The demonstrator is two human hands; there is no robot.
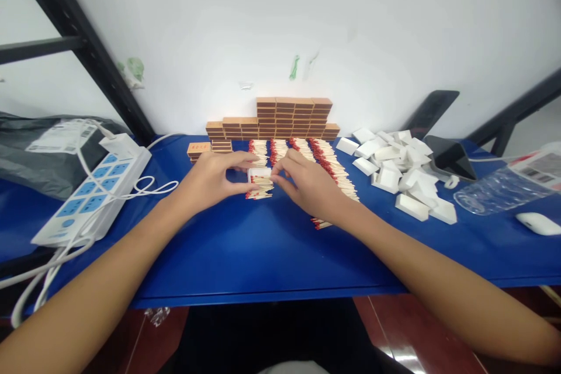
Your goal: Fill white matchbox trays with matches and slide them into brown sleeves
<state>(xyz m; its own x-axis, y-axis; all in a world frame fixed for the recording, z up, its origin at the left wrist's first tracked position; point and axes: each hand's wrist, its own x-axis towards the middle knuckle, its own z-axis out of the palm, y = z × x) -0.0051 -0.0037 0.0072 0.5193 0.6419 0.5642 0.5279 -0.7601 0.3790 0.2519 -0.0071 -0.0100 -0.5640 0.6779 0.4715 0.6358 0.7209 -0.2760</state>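
My left hand (214, 180) and my right hand (307, 184) meet over a small white matchbox tray (259, 174) in the middle of the blue table (263, 251). Both hands pinch the tray, which holds red-tipped matches (258, 191) that stick out below it. Rows of loose red-tipped matches (326, 163) lie behind and to the right of my hands. A stacked wall of brown matchbox sleeves (284, 118) stands against the white wall behind them.
A pile of empty white trays (401, 172) lies at the right. A white power strip (94, 187) with cables sits at the left beside a grey bag (26, 158). A clear plastic bag (497, 193), a white mouse (537, 223) and a dark stand (447, 152) are at far right.
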